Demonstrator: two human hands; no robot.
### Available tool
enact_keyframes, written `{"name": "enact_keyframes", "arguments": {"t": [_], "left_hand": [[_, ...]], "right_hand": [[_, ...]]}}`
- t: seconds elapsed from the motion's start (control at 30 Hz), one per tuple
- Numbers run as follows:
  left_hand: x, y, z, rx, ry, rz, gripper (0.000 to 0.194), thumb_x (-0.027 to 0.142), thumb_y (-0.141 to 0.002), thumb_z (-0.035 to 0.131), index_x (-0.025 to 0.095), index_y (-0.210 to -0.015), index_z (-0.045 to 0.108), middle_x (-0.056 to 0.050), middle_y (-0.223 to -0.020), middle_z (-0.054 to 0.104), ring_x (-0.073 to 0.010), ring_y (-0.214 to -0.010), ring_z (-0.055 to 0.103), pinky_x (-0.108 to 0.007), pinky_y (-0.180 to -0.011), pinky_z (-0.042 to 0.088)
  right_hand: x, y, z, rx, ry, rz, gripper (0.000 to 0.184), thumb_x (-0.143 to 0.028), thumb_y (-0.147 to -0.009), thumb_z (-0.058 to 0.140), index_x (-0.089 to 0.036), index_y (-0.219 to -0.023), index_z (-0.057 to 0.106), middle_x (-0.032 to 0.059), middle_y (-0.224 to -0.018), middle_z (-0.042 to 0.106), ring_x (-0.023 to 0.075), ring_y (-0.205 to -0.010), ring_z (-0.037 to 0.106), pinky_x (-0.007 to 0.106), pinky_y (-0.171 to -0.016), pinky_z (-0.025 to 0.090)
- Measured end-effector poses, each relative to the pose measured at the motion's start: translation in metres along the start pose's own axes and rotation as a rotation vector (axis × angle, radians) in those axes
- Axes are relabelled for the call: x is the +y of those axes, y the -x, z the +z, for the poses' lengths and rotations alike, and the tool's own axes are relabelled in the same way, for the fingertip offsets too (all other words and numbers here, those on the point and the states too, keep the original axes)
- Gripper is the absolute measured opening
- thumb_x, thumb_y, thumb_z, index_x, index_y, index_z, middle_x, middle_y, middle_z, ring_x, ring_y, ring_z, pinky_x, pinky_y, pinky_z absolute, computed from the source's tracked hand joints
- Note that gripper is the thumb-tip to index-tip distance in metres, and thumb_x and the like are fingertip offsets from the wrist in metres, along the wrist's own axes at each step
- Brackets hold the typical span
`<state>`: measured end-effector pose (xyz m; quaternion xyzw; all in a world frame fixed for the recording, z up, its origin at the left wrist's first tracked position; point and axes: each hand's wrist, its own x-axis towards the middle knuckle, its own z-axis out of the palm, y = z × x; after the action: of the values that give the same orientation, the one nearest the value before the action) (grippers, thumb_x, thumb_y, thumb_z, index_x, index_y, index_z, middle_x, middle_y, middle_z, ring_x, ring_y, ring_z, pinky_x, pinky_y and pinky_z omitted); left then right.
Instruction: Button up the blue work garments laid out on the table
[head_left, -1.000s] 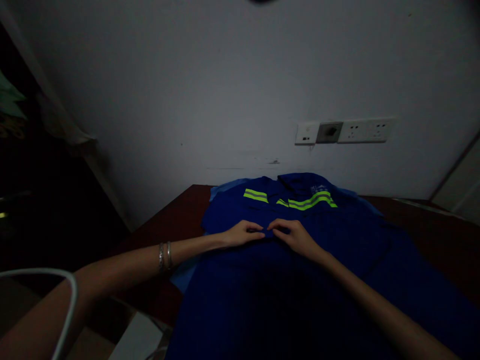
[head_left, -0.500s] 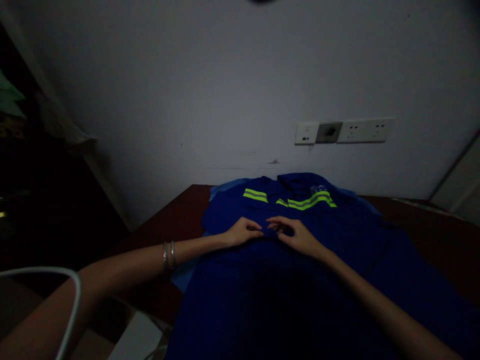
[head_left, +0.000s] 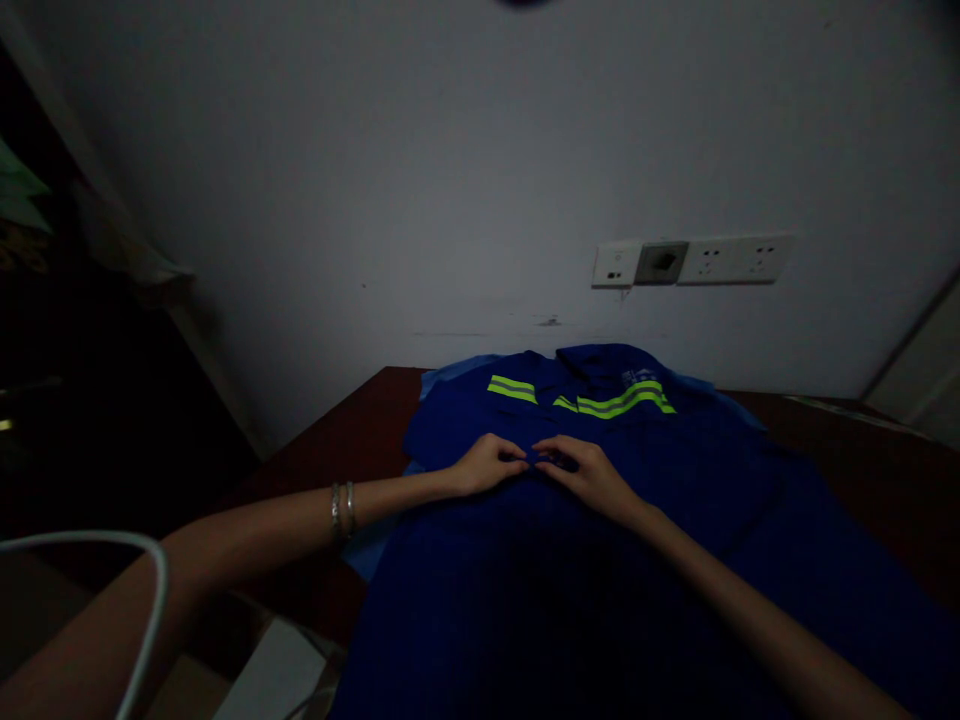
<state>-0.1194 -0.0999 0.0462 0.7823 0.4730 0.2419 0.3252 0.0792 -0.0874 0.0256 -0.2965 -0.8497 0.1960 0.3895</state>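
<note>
Since half a second earlier, the right hand (head_left: 589, 475) had brought its thumb in toward the left hand (head_left: 484, 465), which had barely shifted. Both were close together, fingertips almost meeting, on the near side of the long reflective strip (head_left: 622, 404). The left finger and thumb looked pinched on the dark blue garment (head_left: 675, 470); whether the right hand gripped anything could not be told in the gloom. The garment lay on the table (head_left: 334, 425), spread around the strip, with light blue cloth (head_left: 369, 550) showing underneath. Spreading it out looked done; the fingerwork seemed unfinished, and how much was left did not show.
</note>
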Motion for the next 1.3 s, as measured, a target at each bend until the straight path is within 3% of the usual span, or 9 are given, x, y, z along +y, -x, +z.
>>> {"name": "enact_keyframes", "arguments": {"t": [0.17, 0.4, 0.6, 0.67, 0.8, 0.87, 1.3], "left_hand": [[-0.002, 0.001, 0.001, -0.020, -0.039, 0.018, 0.025, 0.026, -0.080, 0.051, 0.013, -0.091, 0.069, -0.002, -0.085, 0.070, -0.0133, -0.070, 0.056, -0.020, -0.062, 0.040], [-0.003, 0.002, 0.003, -0.035, -0.054, 0.073, 0.024, 0.028, -0.081, 0.052, 0.013, -0.094, 0.067, -0.004, -0.090, 0.069, -0.0144, -0.076, 0.058, -0.022, -0.068, 0.043], [0.008, 0.010, -0.005, 0.201, -0.218, 0.242, 0.026, 0.029, -0.078, 0.058, 0.013, -0.099, 0.061, -0.007, -0.092, 0.063, -0.0152, -0.084, 0.056, -0.025, -0.076, 0.042], [0.011, 0.016, -0.008, 0.136, -0.325, 0.341, 0.021, 0.031, -0.080, 0.056, 0.014, -0.093, 0.062, -0.006, -0.088, 0.062, -0.0144, -0.082, 0.055, -0.024, -0.075, 0.041], [0.011, 0.029, -0.008, -0.129, -0.474, 0.506, 0.017, 0.031, -0.083, 0.054, 0.017, -0.089, 0.063, -0.004, -0.084, 0.061, -0.0137, -0.082, 0.055, -0.022, -0.074, 0.040], [0.009, 0.034, -0.005, -0.182, -0.559, 0.558, 0.018, 0.030, -0.084, 0.053, 0.017, -0.091, 0.062, -0.005, -0.085, 0.062, -0.0145, -0.084, 0.055, -0.023, -0.075, 0.041], [-0.001, 0.038, 0.014, -0.172, -0.919, 0.650, 0.022, 0.031, -0.086, 0.050, 0.015, -0.096, 0.061, -0.005, -0.086, 0.061, -0.0159, -0.080, 0.054, -0.025, -0.066, 0.041]], "right_hand": [[-0.002, 0.001, -0.001, -0.049, 0.071, -0.087, 0.020, -0.024, -0.084, 0.050, -0.024, -0.100, 0.063, 0.0041, -0.093, 0.065, 0.0171, -0.086, 0.061, 0.031, -0.077, 0.048], [0.003, 0.002, -0.001, -0.045, 0.090, -0.100, 0.018, -0.025, -0.085, 0.049, -0.023, -0.096, 0.063, 0.0043, -0.091, 0.065, 0.0173, -0.084, 0.061, 0.031, -0.075, 0.048], [0.011, 0.003, -0.001, 0.001, 0.062, -0.037, 0.017, -0.028, -0.084, 0.052, -0.022, -0.092, 0.065, 0.0034, -0.089, 0.067, 0.0172, -0.082, 0.062, 0.030, -0.074, 0.048], [0.014, 0.004, 0.000, 0.003, 0.052, -0.018, 0.016, -0.029, -0.084, 0.052, -0.023, -0.092, 0.065, 0.0029, -0.089, 0.068, 0.0173, -0.082, 0.063, 0.030, -0.075, 0.048], [0.019, 0.005, 0.003, -0.008, 0.036, -0.008, 0.016, -0.028, -0.083, 0.053, -0.022, -0.091, 0.065, 0.0024, -0.091, 0.068, 0.0170, -0.085, 0.063, 0.030, -0.077, 0.048], [0.019, 0.005, 0.004, -0.003, 0.032, -0.011, 0.016, -0.028, -0.083, 0.054, -0.022, -0.091, 0.065, 0.0026, -0.091, 0.068, 0.0170, -0.085, 0.063, 0.030, -0.077, 0.048], [0.017, 0.007, 0.005, -0.012, -0.005, 0.041, 0.015, -0.028, -0.081, 0.055, -0.022, -0.089, 0.066, 0.0024, -0.090, 0.069, 0.0173, -0.083, 0.063, 0.030, -0.076, 0.047]]}}
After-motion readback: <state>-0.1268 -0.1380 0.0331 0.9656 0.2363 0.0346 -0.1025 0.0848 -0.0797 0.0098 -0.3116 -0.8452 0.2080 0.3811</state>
